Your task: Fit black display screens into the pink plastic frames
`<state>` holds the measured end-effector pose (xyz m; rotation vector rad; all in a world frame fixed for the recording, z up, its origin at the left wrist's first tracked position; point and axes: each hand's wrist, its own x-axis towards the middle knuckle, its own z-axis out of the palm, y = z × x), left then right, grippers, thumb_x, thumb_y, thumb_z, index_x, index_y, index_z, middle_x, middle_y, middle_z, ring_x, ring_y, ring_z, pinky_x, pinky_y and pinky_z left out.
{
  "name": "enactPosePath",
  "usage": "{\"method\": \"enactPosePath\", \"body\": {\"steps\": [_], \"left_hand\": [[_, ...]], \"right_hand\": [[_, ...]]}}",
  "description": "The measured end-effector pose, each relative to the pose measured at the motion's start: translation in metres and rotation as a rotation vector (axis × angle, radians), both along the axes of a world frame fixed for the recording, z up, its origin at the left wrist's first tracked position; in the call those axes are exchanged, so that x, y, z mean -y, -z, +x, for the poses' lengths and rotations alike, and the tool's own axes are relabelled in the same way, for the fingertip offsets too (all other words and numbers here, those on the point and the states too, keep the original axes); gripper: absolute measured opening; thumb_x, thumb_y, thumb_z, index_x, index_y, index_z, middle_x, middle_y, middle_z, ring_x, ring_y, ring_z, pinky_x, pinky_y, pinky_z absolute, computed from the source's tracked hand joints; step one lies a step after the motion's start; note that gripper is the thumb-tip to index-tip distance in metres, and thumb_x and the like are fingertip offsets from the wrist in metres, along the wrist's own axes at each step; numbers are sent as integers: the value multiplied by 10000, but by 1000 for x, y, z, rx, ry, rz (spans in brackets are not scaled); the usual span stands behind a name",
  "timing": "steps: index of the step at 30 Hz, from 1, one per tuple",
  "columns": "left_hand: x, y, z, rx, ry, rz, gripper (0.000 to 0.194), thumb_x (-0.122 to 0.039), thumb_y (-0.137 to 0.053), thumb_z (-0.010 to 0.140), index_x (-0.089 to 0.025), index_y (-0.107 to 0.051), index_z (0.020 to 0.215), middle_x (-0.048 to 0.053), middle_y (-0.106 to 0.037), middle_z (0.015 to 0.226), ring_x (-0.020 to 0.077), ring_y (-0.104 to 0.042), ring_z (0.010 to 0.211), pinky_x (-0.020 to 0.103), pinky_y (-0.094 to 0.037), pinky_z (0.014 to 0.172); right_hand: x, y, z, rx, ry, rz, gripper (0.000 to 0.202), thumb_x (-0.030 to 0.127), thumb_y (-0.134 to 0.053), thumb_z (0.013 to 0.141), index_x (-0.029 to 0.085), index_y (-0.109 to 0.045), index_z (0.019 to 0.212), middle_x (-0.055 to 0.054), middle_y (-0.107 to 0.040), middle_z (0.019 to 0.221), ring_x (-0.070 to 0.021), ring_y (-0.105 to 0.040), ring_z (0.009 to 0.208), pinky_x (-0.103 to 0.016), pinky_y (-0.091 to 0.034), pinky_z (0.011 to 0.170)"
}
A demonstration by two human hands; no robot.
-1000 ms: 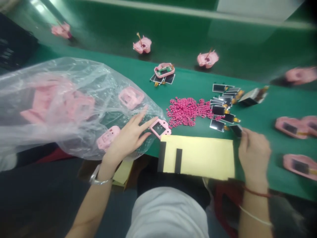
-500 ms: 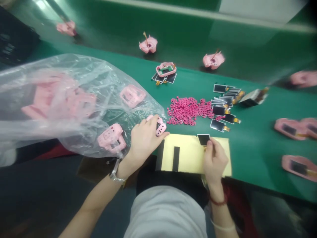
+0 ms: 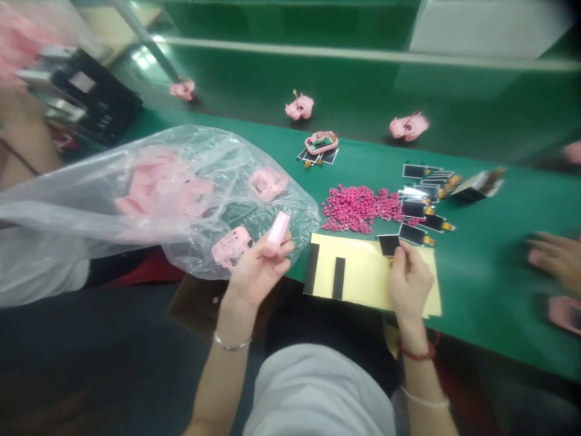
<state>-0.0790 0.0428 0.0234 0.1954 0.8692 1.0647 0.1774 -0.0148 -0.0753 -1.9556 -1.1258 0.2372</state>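
Observation:
My left hand (image 3: 256, 269) is turned palm up, its fingers closed round a pink plastic housing (image 3: 278, 233) that shows edge-on. It is over the near edge of a clear plastic bag (image 3: 227, 145), where another pink housing (image 3: 230, 247) lies close by. Between thumb and fingers, my right hand (image 3: 412, 281) pinches a small display screen (image 3: 389, 244) with a dark face. That hand is over the right part of a yellow board (image 3: 363, 281) with black strips. Just beyond the board lie a heap of small magenta parts (image 3: 356, 209) and several more screens (image 3: 414, 209).
A pink housing with a circuit board (image 3: 321, 143) rests on screens. Pink pieces (image 3: 299, 107) stand along the back of the green table (image 3: 490, 260). At the right edge another person's hand (image 3: 556, 257) touches a pink part. A black box (image 3: 97, 91) is at upper left.
My left hand has turned over from palm down to palm up, lifting the pink housing and tilting it on edge. My right hand still holds the screen. Another person's hand has appeared at right.

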Motion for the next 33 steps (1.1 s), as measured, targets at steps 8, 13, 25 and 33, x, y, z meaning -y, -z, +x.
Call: {"method": "enactPosePath", "body": {"steps": [8, 13, 25, 33], "left_hand": [[41, -1, 55, 789, 124, -228, 257, 24, -530, 850, -190, -410, 774, -59, -529, 650, 76, -560, 561, 134, -424, 439], [53, 10, 61, 226, 207, -13, 129, -131, -651, 845, -166, -530, 869, -46, -561, 669, 65, -506, 466, 147, -369, 377], [71, 14, 56, -478, 429, 427, 375, -513, -468, 1037, -196, -617, 1173, -52, -553, 521, 91, -513, 375, 164, -294, 372], [73, 10, 58, -542, 378, 454, 349, -491, -458, 1049, -204, -613, 1173, -26, -632, 604, 85, -532, 414, 170, -339, 399]], "right_hand": [[5, -14, 0, -122, 32, 107, 437, 485, -540, 947, 134, -745, 1109, -129, -762, 1031, -253, -706, 927, -386, -536, 858], [31, -54, -11, -189, 81, 178, 384, 481, -627, 942, 167, -767, 1111, -98, -766, 1051, -238, -714, 906, -371, -562, 817], [53, -111, -30, 204, -728, 232, 272, 33, -652, 920, 175, -689, 1149, -17, -729, 862, -140, -581, 748, -280, -502, 696], [58, -104, -32, 317, -718, 249, 318, 20, -657, 902, 192, -684, 1168, -28, -752, 913, -153, -586, 744, -302, -498, 708]]}}
